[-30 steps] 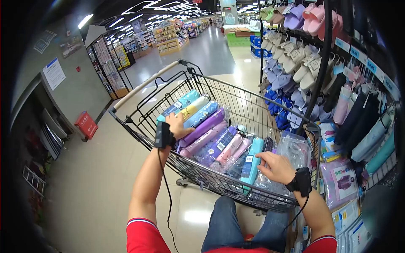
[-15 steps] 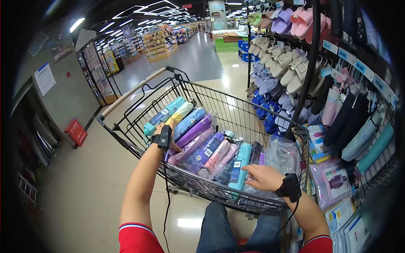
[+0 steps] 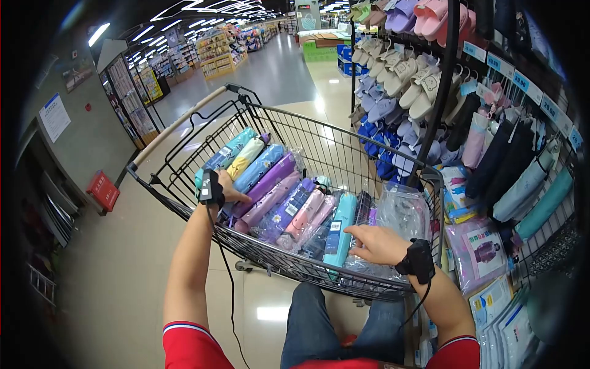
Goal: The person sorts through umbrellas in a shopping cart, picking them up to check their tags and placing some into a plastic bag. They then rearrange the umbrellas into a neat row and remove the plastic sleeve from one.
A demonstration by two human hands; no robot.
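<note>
Umbrellas, folded and sleeved in plastic, are lying packed side by side in the basket of a wire shopping cart (image 3: pixel 369 161), filling most of its floor. Left hand (image 3: pixel 228 189) is reaching over the near rim and resting on the left end of the row, fingers curled down onto a blue patterned umbrella (image 3: pixel 258 167); whether it is gripping or only pressing cannot be told, since the wrist device is covering part of the hand. Beside that one, a teal umbrella (image 3: pixel 228 149) and a pale yellow umbrella (image 3: pixel 247 157) are lying against the cart's left wall, and a purple umbrella (image 3: pixel 275 179) is lying just to the right.

Right hand (image 3: pixel 376 243) is lying flat, fingers together and stretched leftward, palm down on a clear plastic bag (image 3: pixel 402 212) at the cart's right end. Its fingertips are touching or nearly touching a turquoise umbrella (image 3: pixel 340 229) standing out among pink and navy ones in the middle of the load. Both wrists are wearing black strapped devices with thin cables trailing down.

Slippers (image 3: pixel 413 86) in cream, lilac and blue are hanging on a rack right of the cart, with more umbrellas (image 3: pixel 528 184) hanging below price tags further right. Red box (image 3: pixel 103 190) is sitting on the floor by the left wall.
</note>
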